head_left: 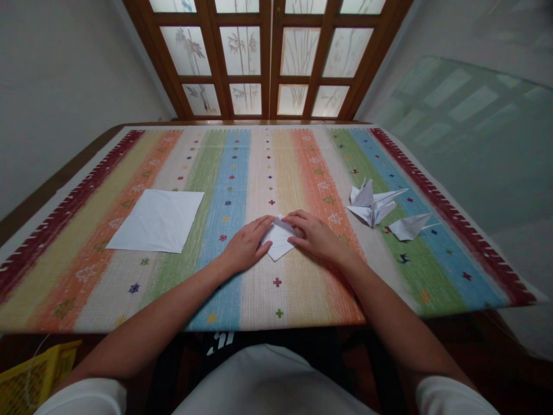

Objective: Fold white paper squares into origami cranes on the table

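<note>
A small folded piece of white paper (276, 245) lies on the striped tablecloth in front of me, one corner pointing toward my body. My left hand (249, 242) grips its left side, with the fingers at the far edge and the thumb on the near left edge. On the opposite side, my right hand (314, 235) pinches the paper, fingers curled over the top and thumb on the near right edge. Part of the paper is hidden under the fingers of both hands.
A flat white paper square (159, 222) lies to the left. Several folded paper cranes (370, 207) sit on the right, one crane (409, 226) slightly apart. The tablecloth (224, 276) has coloured stripes. A yellow plastic basket (37, 374) stands below at lower left.
</note>
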### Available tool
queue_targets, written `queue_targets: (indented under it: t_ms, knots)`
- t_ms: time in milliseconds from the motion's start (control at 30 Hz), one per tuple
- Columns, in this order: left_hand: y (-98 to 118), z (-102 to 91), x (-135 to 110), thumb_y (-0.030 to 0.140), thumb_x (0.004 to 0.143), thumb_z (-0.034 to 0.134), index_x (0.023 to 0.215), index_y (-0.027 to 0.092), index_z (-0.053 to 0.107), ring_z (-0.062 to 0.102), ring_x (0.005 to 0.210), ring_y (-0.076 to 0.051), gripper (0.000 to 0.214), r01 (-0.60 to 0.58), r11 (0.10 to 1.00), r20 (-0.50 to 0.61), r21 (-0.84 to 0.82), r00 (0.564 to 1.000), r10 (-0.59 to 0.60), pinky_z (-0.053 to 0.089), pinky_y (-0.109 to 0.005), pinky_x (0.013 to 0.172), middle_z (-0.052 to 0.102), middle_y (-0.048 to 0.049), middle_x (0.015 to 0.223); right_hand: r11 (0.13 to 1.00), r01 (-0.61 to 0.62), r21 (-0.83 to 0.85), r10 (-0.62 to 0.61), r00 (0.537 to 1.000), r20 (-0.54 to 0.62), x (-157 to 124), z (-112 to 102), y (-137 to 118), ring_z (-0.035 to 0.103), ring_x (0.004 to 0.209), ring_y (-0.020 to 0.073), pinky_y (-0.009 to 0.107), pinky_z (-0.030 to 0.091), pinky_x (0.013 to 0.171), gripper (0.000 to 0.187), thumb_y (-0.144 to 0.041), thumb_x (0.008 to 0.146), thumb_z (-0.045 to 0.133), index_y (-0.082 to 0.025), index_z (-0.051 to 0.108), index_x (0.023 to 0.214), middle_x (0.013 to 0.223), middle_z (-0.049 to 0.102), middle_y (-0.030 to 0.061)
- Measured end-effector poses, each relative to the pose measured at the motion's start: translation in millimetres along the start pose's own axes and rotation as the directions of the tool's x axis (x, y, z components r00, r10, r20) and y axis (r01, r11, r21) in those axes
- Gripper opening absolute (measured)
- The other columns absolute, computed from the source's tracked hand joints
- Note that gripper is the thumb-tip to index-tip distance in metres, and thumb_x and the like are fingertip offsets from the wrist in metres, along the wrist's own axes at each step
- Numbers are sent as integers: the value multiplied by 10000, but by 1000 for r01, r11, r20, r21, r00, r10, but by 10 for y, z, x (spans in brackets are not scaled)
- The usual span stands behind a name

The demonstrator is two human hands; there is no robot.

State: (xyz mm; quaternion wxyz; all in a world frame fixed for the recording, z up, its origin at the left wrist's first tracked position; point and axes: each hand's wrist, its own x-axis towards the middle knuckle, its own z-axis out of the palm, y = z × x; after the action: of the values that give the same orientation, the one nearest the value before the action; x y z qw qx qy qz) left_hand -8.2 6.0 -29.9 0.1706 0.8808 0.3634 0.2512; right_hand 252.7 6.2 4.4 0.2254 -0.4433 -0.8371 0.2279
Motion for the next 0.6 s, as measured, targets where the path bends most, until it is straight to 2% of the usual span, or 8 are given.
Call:
queue_targets:
  t_ms: [100,267,367,600]
  knots:
    - [13,-20,8,225,1010,603,1631,208,342,545,1480,-311,674,6,999,-8,-32,1000,-6,481,-544,1224,544,-191,1590,999,37,-29,-37,999,-7,-4,-1,7,653,1214,282,503,517,1116,359,-151,923,733,-271,750,1262,1391,631,118]
    - [27,-44,9,231,1032,582,1507,212,538,592,1413,-295,477,-2,1000,10,-11,1000,2,506,-539,1195,616,-161,1505,997,73,4,-73,995,69,11,25,18,693,1110,255,447,551,1033,281,-130,969,667,-241,787,1198,1209,728,114]
    - [22,-37,7,228,1035,579,1396,196,645,624,1352,-294,368,-9,1000,28,17,1000,8,532,-545,1155,658,-157,1439,997,78,-2,-77,992,98,17,47,26,716,1046,234,398,566,977,256,-131,995,631,-227,807,1154,1177,752,116]
    - [15,-6,32,238,1070,558,1340,169,708,603,1326,-295,316,-31,992,39,121,999,26,512,-542,1161,715,-143,1366,995,98,-18,-95,986,134,26,27,14,749,1030,239,376,568,955,224,-139,992,636,-210,836,1063,1145,803,118]
